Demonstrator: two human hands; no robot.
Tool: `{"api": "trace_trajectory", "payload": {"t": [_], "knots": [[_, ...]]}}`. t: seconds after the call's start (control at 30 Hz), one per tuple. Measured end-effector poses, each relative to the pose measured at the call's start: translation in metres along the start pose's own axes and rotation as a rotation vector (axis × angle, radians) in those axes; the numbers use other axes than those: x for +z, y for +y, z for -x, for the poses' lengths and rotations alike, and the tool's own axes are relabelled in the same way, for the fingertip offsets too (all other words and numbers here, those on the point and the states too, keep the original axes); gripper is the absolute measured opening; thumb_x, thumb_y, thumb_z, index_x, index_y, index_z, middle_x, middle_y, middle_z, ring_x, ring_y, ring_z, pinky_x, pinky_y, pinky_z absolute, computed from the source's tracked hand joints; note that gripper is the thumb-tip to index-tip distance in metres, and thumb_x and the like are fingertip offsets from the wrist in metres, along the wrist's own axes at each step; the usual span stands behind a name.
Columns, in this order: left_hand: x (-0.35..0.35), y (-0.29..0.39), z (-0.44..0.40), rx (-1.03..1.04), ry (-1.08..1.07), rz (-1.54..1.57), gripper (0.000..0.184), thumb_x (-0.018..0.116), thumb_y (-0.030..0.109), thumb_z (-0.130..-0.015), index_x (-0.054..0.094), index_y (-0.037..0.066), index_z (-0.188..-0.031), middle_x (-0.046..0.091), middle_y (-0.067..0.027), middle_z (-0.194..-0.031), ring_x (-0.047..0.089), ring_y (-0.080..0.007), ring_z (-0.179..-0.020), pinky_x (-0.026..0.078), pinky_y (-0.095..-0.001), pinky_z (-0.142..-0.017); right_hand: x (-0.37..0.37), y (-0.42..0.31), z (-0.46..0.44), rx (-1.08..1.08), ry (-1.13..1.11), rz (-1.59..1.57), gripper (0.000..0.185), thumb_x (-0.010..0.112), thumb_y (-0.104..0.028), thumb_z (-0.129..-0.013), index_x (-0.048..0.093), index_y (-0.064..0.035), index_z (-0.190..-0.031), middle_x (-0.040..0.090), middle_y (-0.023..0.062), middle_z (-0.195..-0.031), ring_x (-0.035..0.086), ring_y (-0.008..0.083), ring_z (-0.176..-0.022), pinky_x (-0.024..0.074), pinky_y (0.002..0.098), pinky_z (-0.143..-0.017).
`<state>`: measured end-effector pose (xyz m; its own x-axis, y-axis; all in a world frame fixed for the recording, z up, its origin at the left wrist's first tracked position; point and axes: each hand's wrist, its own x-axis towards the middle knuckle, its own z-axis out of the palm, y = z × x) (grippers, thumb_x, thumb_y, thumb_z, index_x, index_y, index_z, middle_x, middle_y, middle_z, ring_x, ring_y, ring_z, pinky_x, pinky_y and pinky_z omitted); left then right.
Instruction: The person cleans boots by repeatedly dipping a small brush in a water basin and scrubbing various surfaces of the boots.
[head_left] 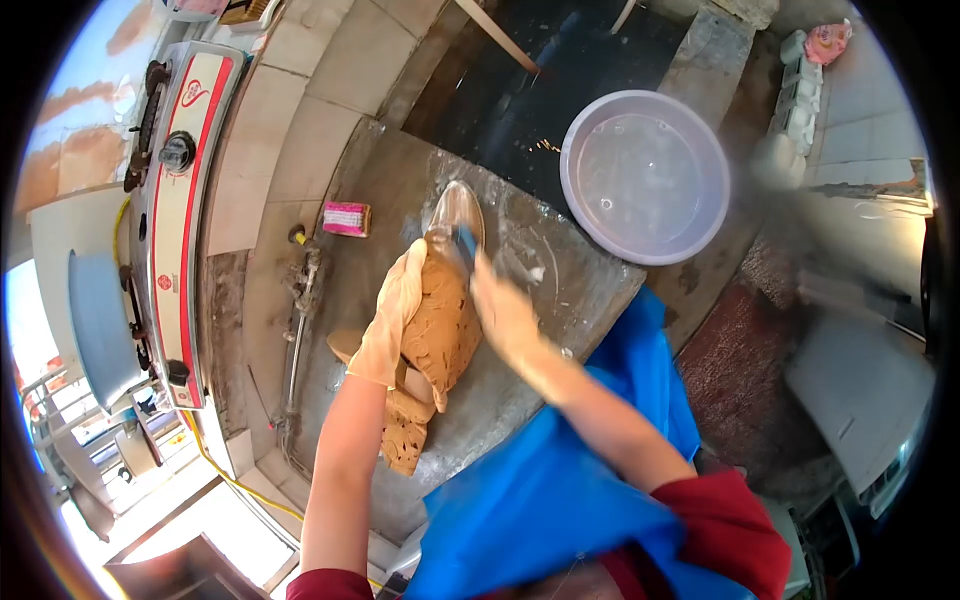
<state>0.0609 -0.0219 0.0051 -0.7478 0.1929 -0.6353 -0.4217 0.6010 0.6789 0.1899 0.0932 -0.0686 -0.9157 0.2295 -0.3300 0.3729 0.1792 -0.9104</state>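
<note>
While the hands [400, 300] [508, 312] clasp boot [443, 325] and blue tool [466, 240], a basin [646, 178] and pink packet [346, 219] flank them.

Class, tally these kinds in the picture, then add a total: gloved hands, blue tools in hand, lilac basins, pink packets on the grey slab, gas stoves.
Gloved hands: 2 (left hand, right hand)
Blue tool in hand: 1
Lilac basin: 1
Pink packet on slab: 1
Gas stove: 1
Total: 6
</note>
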Motion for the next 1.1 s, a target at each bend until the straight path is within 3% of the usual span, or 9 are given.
{"api": "trace_trajectory", "payload": {"t": [0.13, 0.27, 0.37, 0.43, 0.47, 0.53, 0.77, 1.0, 1.1], "knots": [[-0.017, -0.034, -0.018, -0.011, -0.096, 0.244, 0.051, 0.051, 0.039, -0.101, 0.055, -0.002, -0.131, 0.063, -0.0083, -0.123, 0.056, -0.0180, -0.112, 0.041, -0.0292, -0.100, -0.013, -0.015, -0.013, 0.049, -0.102, 0.255, 0.049, 0.042, -0.034, -0.103, 0.032, -0.0290, -0.151, 0.061, 0.0235, -0.083, 0.064, 0.0358, -0.078, 0.0518, 0.0405, -0.072], [-0.014, -0.003, 0.003, 0.042, 0.044, -0.131, 0.053, 0.057, 0.041, -0.098, 0.056, 0.000, -0.131, 0.063, -0.0087, -0.122, 0.057, -0.0190, -0.113, 0.042, -0.0295, -0.099, -0.023, -0.009, -0.100, -0.255, 0.249, 0.083, 0.047, 0.041, -0.029, -0.103, 0.035, -0.0146, -0.147, 0.060, 0.0232, -0.072, 0.063, 0.0390, -0.072, 0.0489, 0.0502, -0.065], [-0.019, -0.013, -0.010, 0.020, -0.008, 0.001, 0.054, 0.060, 0.042, -0.096, 0.056, 0.001, -0.131, 0.063, -0.0088, -0.122, 0.056, -0.0187, -0.113, 0.043, -0.0297, -0.099, -0.004, -0.015, 0.010, 0.169, -0.098, -0.130, 0.050, 0.042, -0.029, -0.104, 0.031, -0.0182, -0.151, 0.062, 0.0194, -0.090, 0.063, 0.0344, -0.079, 0.0490, 0.0447, -0.068], [-0.021, -0.018, -0.010, -0.074, -0.066, 0.243, 0.054, 0.062, 0.041, -0.095, 0.057, 0.001, -0.131, 0.062, -0.0073, -0.124, 0.056, -0.0175, -0.114, 0.043, -0.0298, -0.099, -0.001, -0.018, 0.021, -0.101, 0.088, 0.196, 0.052, 0.042, -0.030, -0.104, 0.028, -0.0234, -0.153, 0.061, 0.0208, -0.093, 0.064, 0.0356, -0.084, 0.0498, 0.0445, -0.076], [-0.022, -0.024, -0.012, -0.079, -0.061, 0.242, 0.054, 0.062, 0.041, -0.095, 0.057, 0.001, -0.131, 0.062, -0.0073, -0.124, 0.056, -0.0175, -0.114, 0.043, -0.0298, -0.099, -0.008, -0.012, 0.013, 0.226, -0.211, 0.165, 0.053, 0.043, -0.028, -0.103, 0.027, -0.0215, -0.153, 0.063, 0.0233, -0.098, 0.065, 0.0361, -0.090, 0.0494, 0.0448, -0.081], [-0.023, -0.039, -0.023, -0.063, -0.022, 0.205, 0.053, 0.062, 0.039, -0.096, 0.056, 0.001, -0.132, 0.062, -0.0067, -0.123, 0.056, -0.0164, -0.112, 0.043, -0.0291, -0.097, -0.008, -0.003, -0.047, -0.070, 0.145, 0.154, 0.047, 0.040, -0.031, -0.104, 0.039, -0.0146, -0.148, 0.062, 0.0227, -0.085, 0.062, 0.0400, -0.079, 0.0489, 0.0462, -0.075], [-0.020, -0.011, -0.012, 0.019, -0.024, -0.012, 0.057, 0.062, 0.039, -0.096, 0.052, -0.002, -0.134, 0.062, -0.0086, -0.125, 0.056, -0.0166, -0.113, 0.043, -0.0281, -0.097, 0.036, 0.035, 0.025, -0.171, 0.133, 0.021, 0.056, 0.042, -0.029, -0.103, 0.023, -0.0140, -0.154, 0.061, 0.0261, -0.089, 0.064, 0.0358, -0.083, 0.0505, 0.0438, -0.075], [-0.021, -0.011, -0.006, -0.029, -0.017, 0.124, 0.052, 0.060, 0.037, -0.097, 0.055, -0.002, -0.131, 0.063, -0.0085, -0.123, 0.057, -0.0166, -0.112, 0.043, -0.0282, -0.097, -0.001, -0.015, -0.044, -0.050, 0.071, 0.049, 0.053, 0.037, -0.029, -0.105, 0.025, -0.0103, -0.152, 0.062, 0.0240, -0.083, 0.063, 0.0374, -0.075, 0.0500, 0.0446, -0.070], [-0.024, -0.036, -0.025, 0.001, -0.016, 0.132, 0.052, 0.061, 0.036, -0.097, 0.055, -0.002, -0.131, 0.063, -0.0088, -0.122, 0.058, -0.0168, -0.109, 0.044, -0.0284, -0.096, 0.022, 0.013, 0.017, -0.175, 0.189, 0.148, 0.055, 0.043, -0.025, -0.103, 0.023, -0.0227, -0.154, 0.064, 0.0232, -0.088, 0.065, 0.0370, -0.080, 0.0508, 0.0411, -0.077]]}}
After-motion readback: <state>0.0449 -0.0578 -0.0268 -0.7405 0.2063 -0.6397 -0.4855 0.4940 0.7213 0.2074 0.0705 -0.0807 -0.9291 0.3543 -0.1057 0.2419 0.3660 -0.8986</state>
